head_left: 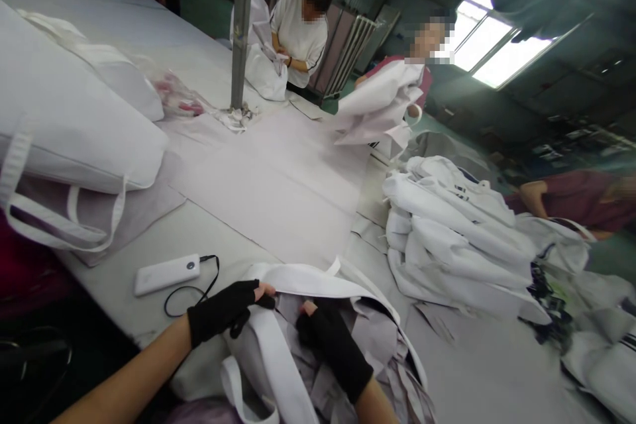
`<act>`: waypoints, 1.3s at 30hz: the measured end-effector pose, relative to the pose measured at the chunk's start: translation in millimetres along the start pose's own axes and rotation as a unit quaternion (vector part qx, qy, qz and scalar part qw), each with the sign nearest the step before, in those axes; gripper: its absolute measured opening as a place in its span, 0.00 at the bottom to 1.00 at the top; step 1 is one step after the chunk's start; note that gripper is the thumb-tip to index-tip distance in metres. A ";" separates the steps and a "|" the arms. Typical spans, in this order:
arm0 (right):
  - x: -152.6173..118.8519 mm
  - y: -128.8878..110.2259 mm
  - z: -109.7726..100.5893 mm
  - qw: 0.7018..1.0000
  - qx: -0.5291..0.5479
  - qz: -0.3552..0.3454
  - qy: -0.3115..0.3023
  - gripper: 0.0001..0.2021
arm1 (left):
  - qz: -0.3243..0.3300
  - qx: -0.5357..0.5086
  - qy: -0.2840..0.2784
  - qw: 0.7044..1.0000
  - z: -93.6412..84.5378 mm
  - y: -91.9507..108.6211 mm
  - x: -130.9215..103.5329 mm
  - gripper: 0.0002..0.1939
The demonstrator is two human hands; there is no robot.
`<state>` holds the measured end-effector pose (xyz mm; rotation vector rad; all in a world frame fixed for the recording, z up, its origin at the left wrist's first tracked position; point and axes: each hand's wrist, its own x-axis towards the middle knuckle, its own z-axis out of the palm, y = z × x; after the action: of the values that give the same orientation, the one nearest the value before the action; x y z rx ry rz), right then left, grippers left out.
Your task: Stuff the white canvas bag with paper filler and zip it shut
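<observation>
A white bag [318, 281] lies at the table's near edge, its mouth facing me and a greyish lining [370, 331] showing inside. My left hand [233, 308], in a black fingerless glove, is closed on the left part of the bag's rim, thumb and fingers pinching the white edge. Gloved the same way, my right hand [335, 348] reaches into the mouth against the lining. Its thumb tip shows, but the other fingers are mostly hidden. A white strap [233, 384] loops below my left hand.
A white power bank [166, 275] with a black cable lies left of the bag. Large white bags [74, 106] stand at left; a pile of white bags [457, 232] is at right. A metal post [242, 26] rises from the table. Several people work around it, one holding white fabric [380, 103].
</observation>
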<state>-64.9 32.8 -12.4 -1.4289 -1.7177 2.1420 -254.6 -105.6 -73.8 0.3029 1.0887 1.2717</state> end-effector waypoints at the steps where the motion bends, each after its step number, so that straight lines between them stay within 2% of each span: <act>1: -8.5 -1.1 -1.7 0.997 -0.063 0.021 -0.029 0.21 | 0.065 0.114 0.020 0.991 -2.3 4.6 -2.0 0.17; 2: -15.5 -0.6 -1.0 0.991 -0.116 0.041 -0.057 0.22 | 0.120 0.206 0.018 0.971 -3.2 8.7 -3.1 0.16; 4: -23.7 4.1 5.8 0.977 -0.193 0.027 -0.084 0.21 | 0.183 0.324 -0.055 0.927 -2.8 14.5 -2.4 0.15; 6: -24.8 10.4 16.2 0.971 -0.226 -0.036 -0.067 0.20 | 0.199 0.376 -0.147 0.893 -2.1 16.9 0.7 0.14; 7: -23.5 13.1 21.6 0.970 -0.225 -0.074 -0.045 0.19 | 0.204 0.394 -0.171 0.880 -2.4 17.0 2.5 0.14; 10: -17.2 17.8 35.7 0.969 -0.164 -0.184 -0.011 0.10 | 0.221 0.448 -0.176 0.848 -6.4 14.7 6.1 0.12; 13: -11.0 23.2 44.9 0.965 -0.095 -0.245 -0.022 0.13 | 0.253 0.476 -0.175 0.824 -12.4 11.9 5.2 0.11; 16: -5.1 38.7 45.8 0.967 -0.090 -0.237 -0.029 0.11 | 0.278 0.457 -0.164 0.829 -16.6 8.3 -1.5 0.09; 18: -1.0 54.9 43.1 0.965 -0.129 -0.224 -0.033 0.08 | 0.281 0.437 -0.153 0.840 -17.3 5.1 -8.2 0.10; 20: 3.9 71.6 41.7 0.945 -0.221 -0.237 -0.044 0.08 | 0.276 0.423 -0.153 0.850 -17.0 2.4 -14.5 0.09; 22: 10.9 83.7 44.2 0.907 -0.318 -0.272 -0.049 0.08 | 0.256 0.422 -0.157 0.856 -16.8 1.7 -17.1 0.08; 23: 15.2 86.3 46.6 0.898 -0.336 -0.282 -0.043 0.07 | 0.245 0.430 -0.160 0.854 -17.0 2.3 -16.3 0.06; 25: 24.3 83.3 51.0 0.912 -0.308 -0.272 -0.022 0.07 | 0.232 0.458 -0.171 0.841 -17.5 5.4 -10.4 0.04; 28: 30.2 60.3 48.8 0.949 -0.217 -0.229 -0.020 0.10 | 0.239 0.475 -0.182 0.827 -16.6 11.6 3.7 0.01; 30: 23.3 41.4 41.1 0.962 -0.170 -0.212 -0.030 0.18 | 0.244 0.465 -0.175 0.833 -14.0 13.7 10.8 0.01; 32: 7.8 28.5 34.5 0.973 -0.125 -0.183 -0.056 0.20 | 0.244 0.455 -0.161 0.841 -10.6 12.7 13.3 0.02; 33: -1.6 25.7 33.4 0.976 -0.115 -0.169 -0.078 0.20 | 0.242 0.448 -0.155 0.846 -8.8 11.4 12.9 0.02; 34: -11.2 25.3 34.3 0.976 -0.116 -0.159 -0.097 0.25 | 0.239 0.442 -0.150 0.851 -7.3 9.8 11.7 0.02; 35: -20.0 26.9 36.9 0.975 -0.124 -0.152 -0.103 0.33 | 0.237 0.437 -0.147 0.855 -6.0 8.2 10.2 0.02; 37: -32.9 33.0 45.6 0.978 -0.140 -0.138 -0.072 0.46 | 0.232 0.431 -0.144 0.860 -4.2 6.1 7.5 0.03; 39: -38.2 38.8 54.7 0.984 -0.132 -0.119 -0.019 0.48 | 0.227 0.430 -0.137 0.863 -3.4 5.8 6.8 0.02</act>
<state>-60.7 -43.7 -21.9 -1.1637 -2.1299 1.8871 -261.5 -99.0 -74.6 1.4470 1.3247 1.0135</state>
